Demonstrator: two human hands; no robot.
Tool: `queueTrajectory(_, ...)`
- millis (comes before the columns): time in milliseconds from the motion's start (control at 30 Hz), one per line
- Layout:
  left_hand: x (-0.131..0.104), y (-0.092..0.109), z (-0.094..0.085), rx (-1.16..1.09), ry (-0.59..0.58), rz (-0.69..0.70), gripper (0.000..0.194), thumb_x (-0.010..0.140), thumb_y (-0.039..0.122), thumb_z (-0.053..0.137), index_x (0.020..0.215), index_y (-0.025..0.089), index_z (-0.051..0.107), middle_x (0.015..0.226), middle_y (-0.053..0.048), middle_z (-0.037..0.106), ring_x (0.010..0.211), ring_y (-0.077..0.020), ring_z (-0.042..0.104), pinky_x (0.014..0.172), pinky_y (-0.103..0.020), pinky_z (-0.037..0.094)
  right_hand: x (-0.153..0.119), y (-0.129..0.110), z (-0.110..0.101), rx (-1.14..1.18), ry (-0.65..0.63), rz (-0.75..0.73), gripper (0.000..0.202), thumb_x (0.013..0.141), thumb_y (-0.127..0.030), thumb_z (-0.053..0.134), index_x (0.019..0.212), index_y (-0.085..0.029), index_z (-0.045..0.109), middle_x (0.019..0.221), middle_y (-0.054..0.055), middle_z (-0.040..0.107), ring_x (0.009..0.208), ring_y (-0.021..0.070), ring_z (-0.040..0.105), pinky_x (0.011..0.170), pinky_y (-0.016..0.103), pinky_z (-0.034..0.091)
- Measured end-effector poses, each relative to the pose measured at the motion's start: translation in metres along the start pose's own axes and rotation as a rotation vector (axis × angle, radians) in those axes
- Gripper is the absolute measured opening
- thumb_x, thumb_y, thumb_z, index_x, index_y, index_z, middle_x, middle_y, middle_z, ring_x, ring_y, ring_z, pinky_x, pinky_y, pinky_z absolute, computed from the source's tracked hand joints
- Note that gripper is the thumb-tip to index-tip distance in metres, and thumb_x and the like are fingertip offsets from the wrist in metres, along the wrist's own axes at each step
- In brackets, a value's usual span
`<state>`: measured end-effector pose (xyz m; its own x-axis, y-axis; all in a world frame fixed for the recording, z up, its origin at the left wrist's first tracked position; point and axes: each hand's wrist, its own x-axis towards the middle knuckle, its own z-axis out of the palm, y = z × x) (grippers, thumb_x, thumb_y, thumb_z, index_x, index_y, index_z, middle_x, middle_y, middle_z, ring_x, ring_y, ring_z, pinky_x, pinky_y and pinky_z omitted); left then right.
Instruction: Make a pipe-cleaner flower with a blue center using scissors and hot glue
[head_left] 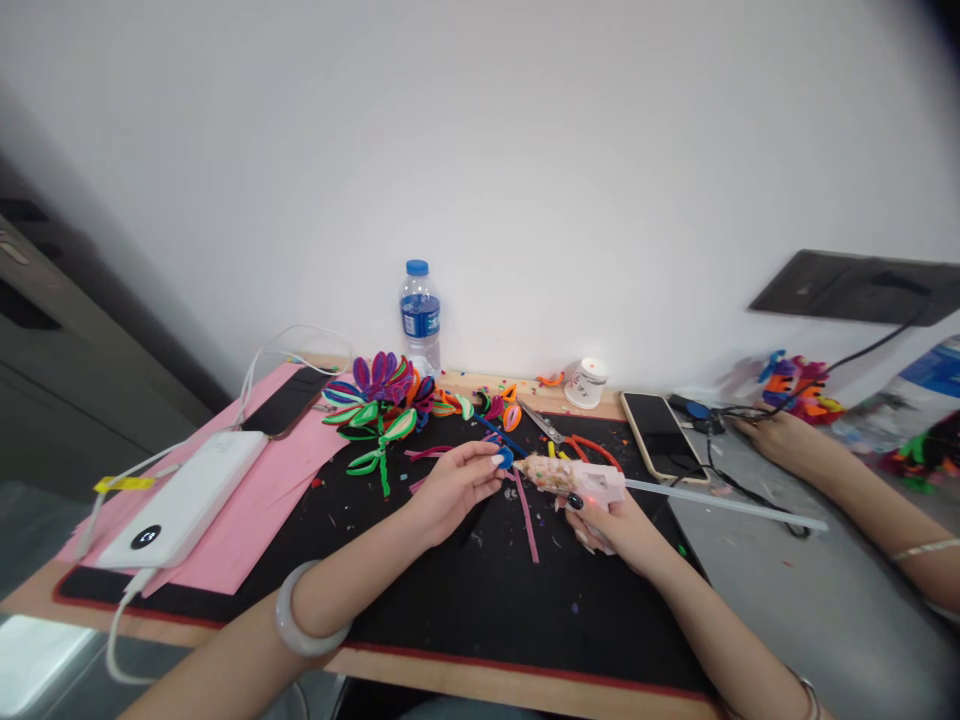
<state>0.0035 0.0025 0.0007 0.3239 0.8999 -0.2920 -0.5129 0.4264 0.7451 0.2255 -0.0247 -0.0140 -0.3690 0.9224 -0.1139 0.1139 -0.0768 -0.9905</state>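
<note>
My left hand (461, 490) pinches a small blue piece (505, 458) above the black mat (450, 620). A pale pink glue gun (592, 481) is gripped in my right hand (611, 525), its nozzle pointing left, at or very near the blue piece; whether they touch cannot be made out. A long translucent glue stick (720, 500) sticks out of the gun's back. Pink strips (526, 520) lie on the mat below the hands. Behind them are orange-handled scissors (555, 428), partly hidden by the gun, and a blue strip (499, 436).
Colourful fuzzy flowers (382, 400), a water bottle (421, 320) and a paper cup (586, 383) stand at the back. Left are pink sheets (277, 500), a power bank (184, 500) and a phone (289, 402). Right are another phone (664, 435), cables and another person's hand (780, 440).
</note>
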Motion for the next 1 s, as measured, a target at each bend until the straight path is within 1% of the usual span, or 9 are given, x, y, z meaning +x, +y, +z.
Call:
queueTrajectory(233,0.0005,-0.0007,-0.0004,-0.001,0.004,0.002,0.018,0.066,0.012,0.068,0.083,0.014,0.060,0.074,-0.002,0.062,0.067,-0.0084,0.059,0.068,-0.021,0.046,0.0002,0.0022,-0.0008,-0.031,0.012,0.025,0.037,0.075,-0.050,0.050,0.084,-0.014,0.049,0.044,-0.007,0.041,0.031,0.0039,0.032,0.031,0.017,0.024)
queueTrajectory(367,-0.0002,0.0000,0.0000,0.008,0.003,-0.002,0.019,0.065,0.013,0.069,0.082,0.015,0.059,0.074,-0.002,0.062,0.067,-0.0086,0.059,0.068,-0.021,0.045,0.0009,0.0013,-0.0008,-0.035,-0.007,0.000,0.036,0.076,-0.049,0.049,0.083,-0.014,0.049,0.044,-0.008,0.040,0.032,0.0034,0.031,0.031,0.017,0.025)
queueTrajectory(567,0.0003,-0.0009,-0.0036,0.045,-0.012,0.008,0.020,0.065,0.018,0.069,0.083,0.016,0.060,0.071,0.000,0.060,0.065,-0.0077,0.056,0.063,-0.019,0.043,0.0006,0.0022,-0.0014,-0.033,0.032,0.011,0.033,0.078,-0.048,0.048,0.084,-0.015,0.046,0.046,-0.008,0.041,0.032,0.0035,0.032,0.031,0.016,0.023)
queueTrajectory(733,0.0013,-0.0024,-0.0048,0.033,-0.024,0.011,0.020,0.064,0.016,0.070,0.082,0.015,0.061,0.069,0.000,0.058,0.065,-0.0071,0.054,0.064,-0.020,0.041,-0.0004,0.0031,-0.0016,-0.006,0.035,0.014,0.033,0.079,-0.048,0.048,0.085,-0.016,0.046,0.048,-0.008,0.040,0.033,0.0039,0.032,0.032,0.017,0.023)
queueTrajectory(1000,-0.0015,-0.0003,-0.0012,0.037,-0.019,-0.003,0.020,0.061,0.015,0.071,0.079,0.015,0.062,0.068,0.001,0.058,0.063,-0.0070,0.054,0.065,-0.020,0.041,-0.0006,-0.0022,-0.0007,0.000,0.022,0.027,0.037,0.078,-0.052,0.047,0.087,-0.016,0.046,0.048,-0.007,0.040,0.033,0.0042,0.032,0.032,0.018,0.023)
